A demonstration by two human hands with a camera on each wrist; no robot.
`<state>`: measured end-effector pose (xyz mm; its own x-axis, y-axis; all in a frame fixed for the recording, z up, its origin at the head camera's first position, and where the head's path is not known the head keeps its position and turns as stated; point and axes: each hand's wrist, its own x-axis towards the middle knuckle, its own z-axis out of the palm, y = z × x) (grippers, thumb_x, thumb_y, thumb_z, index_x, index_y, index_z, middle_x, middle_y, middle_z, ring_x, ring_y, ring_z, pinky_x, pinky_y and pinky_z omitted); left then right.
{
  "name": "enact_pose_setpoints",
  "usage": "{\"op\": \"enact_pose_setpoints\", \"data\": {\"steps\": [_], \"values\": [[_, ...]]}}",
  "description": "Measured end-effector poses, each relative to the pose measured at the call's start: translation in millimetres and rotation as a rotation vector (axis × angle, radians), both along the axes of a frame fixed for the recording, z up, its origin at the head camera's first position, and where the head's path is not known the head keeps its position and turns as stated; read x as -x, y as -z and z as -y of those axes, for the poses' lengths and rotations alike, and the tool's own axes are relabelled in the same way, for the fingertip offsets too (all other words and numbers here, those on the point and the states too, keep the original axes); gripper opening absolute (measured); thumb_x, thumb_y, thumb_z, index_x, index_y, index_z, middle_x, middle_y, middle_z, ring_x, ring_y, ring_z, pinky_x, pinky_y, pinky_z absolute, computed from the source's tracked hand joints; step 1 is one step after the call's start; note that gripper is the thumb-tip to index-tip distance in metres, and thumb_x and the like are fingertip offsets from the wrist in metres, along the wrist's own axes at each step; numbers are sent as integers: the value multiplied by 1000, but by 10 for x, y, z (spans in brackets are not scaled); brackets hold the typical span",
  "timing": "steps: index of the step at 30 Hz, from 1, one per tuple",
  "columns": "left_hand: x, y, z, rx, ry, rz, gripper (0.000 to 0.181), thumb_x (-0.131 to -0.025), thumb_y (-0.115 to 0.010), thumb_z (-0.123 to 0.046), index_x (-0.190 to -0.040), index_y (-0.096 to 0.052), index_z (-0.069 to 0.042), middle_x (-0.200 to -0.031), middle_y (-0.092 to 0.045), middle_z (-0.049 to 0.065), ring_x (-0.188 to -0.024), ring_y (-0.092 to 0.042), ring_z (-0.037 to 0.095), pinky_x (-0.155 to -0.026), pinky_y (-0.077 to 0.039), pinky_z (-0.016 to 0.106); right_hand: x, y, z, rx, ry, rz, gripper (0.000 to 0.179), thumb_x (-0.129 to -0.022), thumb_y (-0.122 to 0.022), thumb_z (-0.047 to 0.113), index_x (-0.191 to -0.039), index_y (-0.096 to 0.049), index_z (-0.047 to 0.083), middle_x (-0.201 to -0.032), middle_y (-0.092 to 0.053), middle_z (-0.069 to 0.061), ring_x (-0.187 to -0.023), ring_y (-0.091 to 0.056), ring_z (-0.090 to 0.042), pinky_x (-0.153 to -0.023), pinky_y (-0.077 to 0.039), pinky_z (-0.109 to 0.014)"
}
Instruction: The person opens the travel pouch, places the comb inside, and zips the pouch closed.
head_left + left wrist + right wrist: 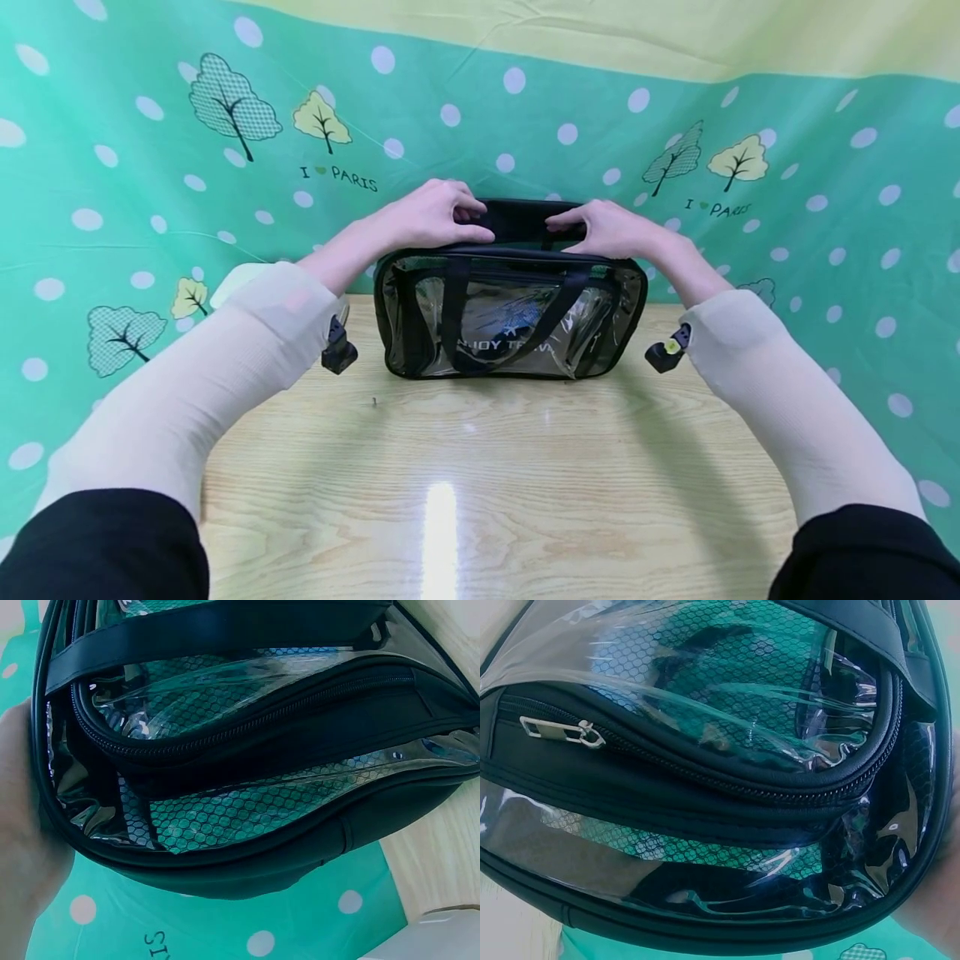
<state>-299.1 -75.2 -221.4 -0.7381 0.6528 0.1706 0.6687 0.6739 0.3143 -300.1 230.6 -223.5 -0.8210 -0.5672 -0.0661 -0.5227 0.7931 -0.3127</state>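
Note:
A see-through travel bag (pixel 517 321) with black trim stands upright at the far side of the table, its printed front and hanging front strap (pixel 455 308) towards me. My left hand (pixel 438 215) grips the top left of the bag, thumb along the upper edge and fingers bent at a black band (pixel 517 218) behind it. At the top right, my right hand (pixel 611 229) holds on with curved fingers and thumb. In the left wrist view the bag's clear front pocket (pixel 225 825) fills the picture. A metal zip pull (pixel 559 732) shows in the right wrist view. Some fingertips are hidden.
The light wood table (pixel 525 475) lies in front of the bag, with a bright reflection on it. A green dotted cloth (pixel 480 125) with printed trees hangs close behind the bag. Small black wrist cameras (pixel 339 348) hang below both sleeves.

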Motion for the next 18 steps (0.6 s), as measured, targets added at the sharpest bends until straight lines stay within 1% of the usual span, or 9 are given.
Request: {"op": "enact_pose_setpoints", "data": {"steps": [2,3,5,6,8,9,10,12,18], "values": [[-16,-10,7,-3,-2,6,59,-97,-70,-41,-141,-61,-2,-127,-64,14,-113,-64,27,-100,-52,41,-12,-1,-2,7,4,-2,60,-99,-70,30,-152,-51,10,-151,-58,-13,-70,-54,-22,-84,-42,-38],[-23,-14,8,-4,-4,7,59,-97,-69,-42,-141,-61,-3,-127,-64,14,-113,-64,27,-100,-52,41,-21,0,-6,18,10,0,60,-99,-70,31,-152,-51,10,-151,-58,-12,-74,-56,-29,-84,-43,-40],[-32,-18,6,-6,-5,4,59,-98,-69,-42,-142,-61,-4,-127,-64,13,-113,-64,26,-100,-52,40,-34,7,-17,49,27,-3,60,-99,-69,35,-151,-52,11,-150,-59,-11,-98,-65,-34,-90,-45,-42],[-37,-21,3,-7,-5,3,59,-98,-68,-43,-142,-61,-4,-127,-64,13,-112,-64,26,-99,-52,40,-40,13,-23,69,38,-11,60,-99,-69,37,-150,-53,11,-150,-60,-11,-112,-65,-35,-95,-47,-43],[-49,-28,-7,-10,-1,-2,59,-98,-68,-43,-142,-61,-5,-127,-64,12,-111,-63,26,-99,-52,41,-59,26,-40,119,67,-26,61,-98,-69,43,-148,-56,12,-149,-61,-10,-125,-63,-36,-101,-48,-47],[-53,-30,-13,-11,2,-3,58,-98,-67,-43,-142,-61,-5,-127,-64,12,-111,-63,26,-98,-52,41,-71,32,-50,145,80,-39,61,-97,-69,45,-147,-57,12,-148,-61,-10,-124,-64,-36,-104,-48,-50],[-57,-33,-19,-13,6,-7,58,-99,-67,-43,-142,-61,-5,-127,-64,12,-111,-63,26,-98,-52,41,-85,37,-60,169,91,-56,61,-97,-69,46,-146,-58,12,-146,-62,-11,-131,-61,-33,-108,-47,-51],[-62,-37,-27,-17,14,-12,57,-99,-67,-43,-142,-62,-6,-127,-64,12,-111,-62,26,-98,-51,41,-120,46,-84,222,114,-89,59,-97,-68,47,-145,-60,13,-144,-64,-12,-131,-61,-32,-110,-47,-52],[-56,-47,-51,-28,25,-42,52,-101,-65,-41,-140,-63,-8,-129,-64,12,-114,-61,26,-101,-50,43,-282,91,-167,456,189,-181,49,-99,-68,39,-140,-64,13,-136,-69,-11,-124,-65,-26,-109,-50,-47]]}}
